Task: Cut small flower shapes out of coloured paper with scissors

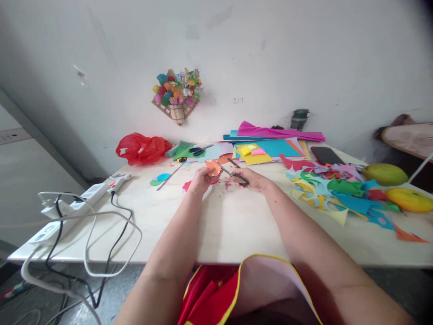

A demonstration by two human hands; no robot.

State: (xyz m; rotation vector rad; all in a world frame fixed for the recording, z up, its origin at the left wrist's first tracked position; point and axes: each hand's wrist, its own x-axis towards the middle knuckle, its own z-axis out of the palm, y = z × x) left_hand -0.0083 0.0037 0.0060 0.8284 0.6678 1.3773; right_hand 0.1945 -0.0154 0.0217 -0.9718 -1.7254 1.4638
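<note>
My left hand (202, 178) is closed on a small orange paper piece (213, 168) with a curved edge, held just above the table. In my right hand (249, 178) is a pair of scissors (226, 170) with dark handles, its blades pointing left and reaching the orange paper. Whether the blades are parted is too small to tell. Red paper pieces (186, 185) and tiny scraps lie beneath and beside my hands. Blue (163, 177) and green (155, 183) paper circles rest to the left of them.
Paper sheets (277, 148) and a second pair of scissors (199, 150) lie at the back. Colourful scraps (324, 187), a phone (326, 155) and mangoes (409, 199) are on the right. A power strip (71, 212) with cables and a red plastic bag (144, 149) are left.
</note>
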